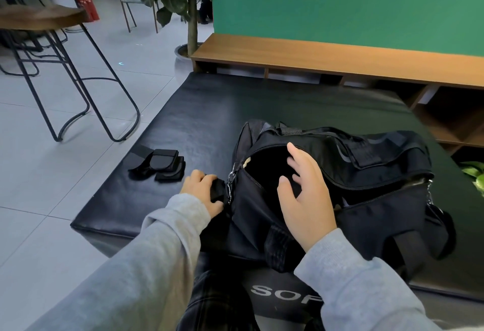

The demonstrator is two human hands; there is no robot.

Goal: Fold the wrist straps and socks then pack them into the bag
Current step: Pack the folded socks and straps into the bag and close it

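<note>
A black duffel bag [340, 186] lies on a black padded mat [209, 110] in the lower right of the frame, its main zipper undone and the opening gaping dark at the left end. The right hand [305, 194] hovers at that opening, fingers spread and loosely extended, holding nothing; its fingertips reach over the mouth of the bag near the upper zipper edge. The left hand [203, 190] sits just to the left of the bag, at centre-bottom of the frame, its fingers curled round a black fabric item [218, 189] pressed against the bag's end by the metal zipper pulls; whether that piece is a sock, a strap or part of the bag cannot be told. Both arms wear grey sleeves [146, 265].

To the left of the hands, near the mat's left edge, the black wrist straps [161, 164] lie in a small folded stack, apart from the bag. White letters "SOP" show on a dark surface at the bottom centre. A low wooden shelf [314, 55] runs along a green wall in the upper right. In the upper left, a wooden stool with black metal legs [65, 74] stands on the grey tiled floor, with a potted tree [192, 16] behind.
</note>
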